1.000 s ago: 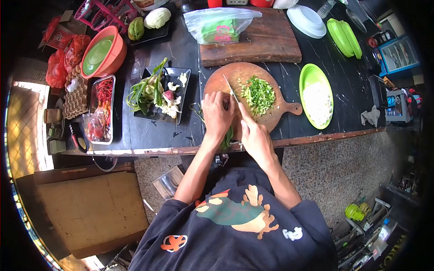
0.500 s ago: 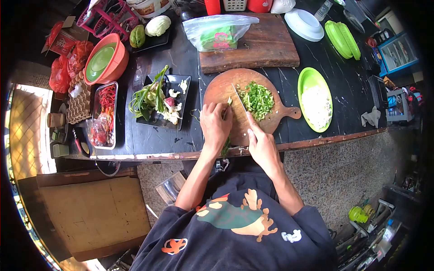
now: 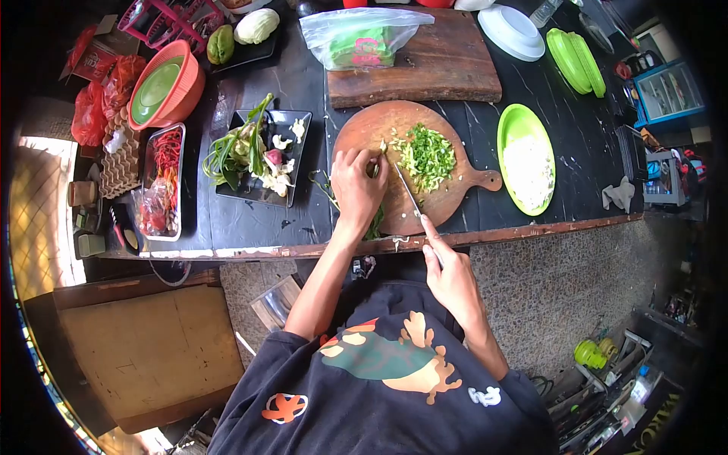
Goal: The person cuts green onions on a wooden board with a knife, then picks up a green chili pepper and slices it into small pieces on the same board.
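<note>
A round wooden cutting board with a handle lies at the table's front edge. On its left side my left hand is closed around green onions; their leafy ends stick out under the palm and their cut tips show at the fingers. My right hand grips a knife by its handle, forefinger stretched along it. The blade lies over the board, its tip just right of the left fingertips. Beside the blade is a heap of chopped green onion.
Left of the board stands a black plate of greens, garlic and a shallot. A tray of red chillies lies farther left. Behind is a thick wooden board bearing a plastic bag. A green oval plate with white contents sits right.
My right hand has drawn the knife back toward me and down, away from the heap. My left hand stays on the green onions. The whole view has shifted slightly.
</note>
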The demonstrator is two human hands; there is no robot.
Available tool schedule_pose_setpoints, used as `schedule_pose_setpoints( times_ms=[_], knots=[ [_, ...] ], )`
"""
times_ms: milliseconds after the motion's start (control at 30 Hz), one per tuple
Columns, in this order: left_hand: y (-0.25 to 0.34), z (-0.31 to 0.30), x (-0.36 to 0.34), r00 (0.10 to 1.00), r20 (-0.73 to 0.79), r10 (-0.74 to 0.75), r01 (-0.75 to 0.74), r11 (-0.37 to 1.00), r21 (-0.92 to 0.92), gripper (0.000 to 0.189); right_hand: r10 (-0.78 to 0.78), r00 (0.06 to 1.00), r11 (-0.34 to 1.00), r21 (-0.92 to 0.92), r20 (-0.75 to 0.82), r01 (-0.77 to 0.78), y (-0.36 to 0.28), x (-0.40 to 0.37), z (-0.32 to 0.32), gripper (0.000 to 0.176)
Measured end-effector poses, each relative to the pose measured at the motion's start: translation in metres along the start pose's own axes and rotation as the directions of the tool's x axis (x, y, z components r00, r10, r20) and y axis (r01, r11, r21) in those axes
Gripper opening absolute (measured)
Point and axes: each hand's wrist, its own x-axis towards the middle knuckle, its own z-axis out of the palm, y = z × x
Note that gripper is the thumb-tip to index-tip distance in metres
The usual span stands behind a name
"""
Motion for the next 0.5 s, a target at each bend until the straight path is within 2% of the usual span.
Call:
schedule_pose_setpoints(
  times_ms=[33, 200, 367, 500],
  knots=[
    [0.0, 0.0, 0.0, 1.0, -0.004, 0.008, -0.008, 1.0, -0.001, 0.011, 0.051, 0.998, 0.999, -0.008, 0.041, -0.051, -0.002, -0.001, -0.004, 0.064],
    [-0.001, -0.001, 0.002, 0.999, -0.015, 0.028, -0.028, 1.0, 0.004, 0.011, -0.09, 0.996, 0.993, 0.071, -0.027, 0.091, 0.007, 0.026, 0.007, 0.063],
    [-0.002, -0.001, 0.002, 0.997, -0.024, 0.07, -0.07, 0.997, -0.02, 0.012, -0.152, 0.986, 0.988, -0.019, -0.072, 0.151, -0.007, 0.091, 0.03, 0.059],
    [-0.003, -0.001, 0.003, 0.999, 0.013, 0.039, -0.039, 0.999, -0.017, 0.011, -0.065, 0.998, 0.994, -0.085, -0.014, 0.064, -0.024, 0.118, 0.037, 0.058]
  ],
)
